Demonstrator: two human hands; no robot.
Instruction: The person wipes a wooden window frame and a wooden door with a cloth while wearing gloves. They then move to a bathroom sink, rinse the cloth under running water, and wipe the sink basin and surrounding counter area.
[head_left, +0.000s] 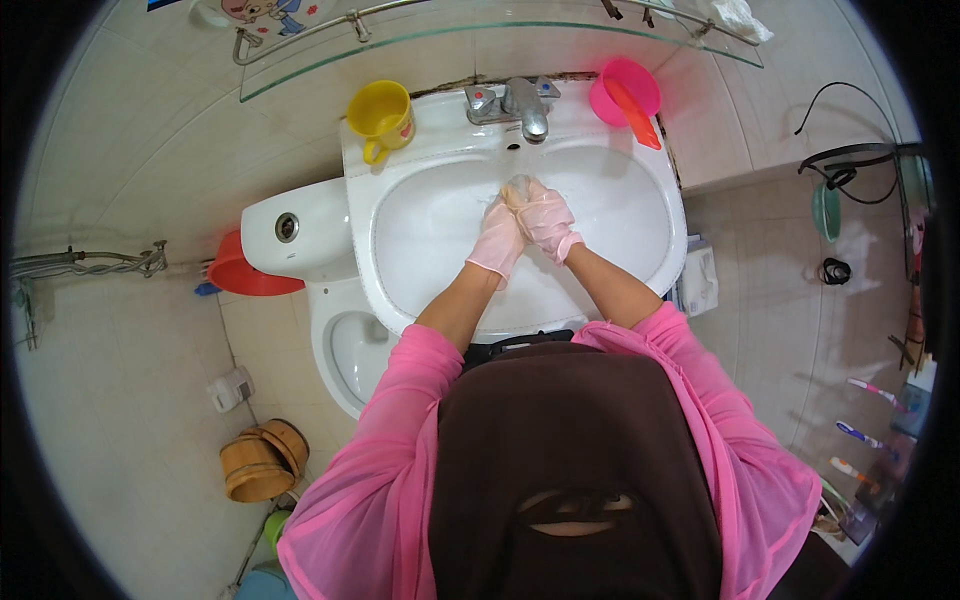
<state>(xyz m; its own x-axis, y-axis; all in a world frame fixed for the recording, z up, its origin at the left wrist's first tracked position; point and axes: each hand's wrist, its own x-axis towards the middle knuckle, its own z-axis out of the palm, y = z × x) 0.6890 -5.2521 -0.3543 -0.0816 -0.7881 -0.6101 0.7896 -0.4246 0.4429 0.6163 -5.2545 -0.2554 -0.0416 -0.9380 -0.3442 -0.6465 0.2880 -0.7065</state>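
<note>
Both of my hands wear thin pink gloves and meet over the white washbasin (420, 240), just in front of the metal tap (532, 116). My left hand (501, 234) presses against my right hand (546, 217). A small pale, partly see-through object (517, 184) shows between their fingertips; the fingers cover most of it, so its kind is unclear. Water seems to splash around the fingers. On the basin's back left corner is a yellow mug (381, 112). A pink cup (619, 94) with an orange-red handled item (634, 116) in it stands at the back right.
A glass shelf (450, 31) with a metal rail juts out above the tap. Left of the basin are a toilet (296, 244), a red plastic basin (247, 270) and wooden buckets (259, 465). A tissue pack (700, 277) is beside the basin; toothbrushes (859, 433) line the right.
</note>
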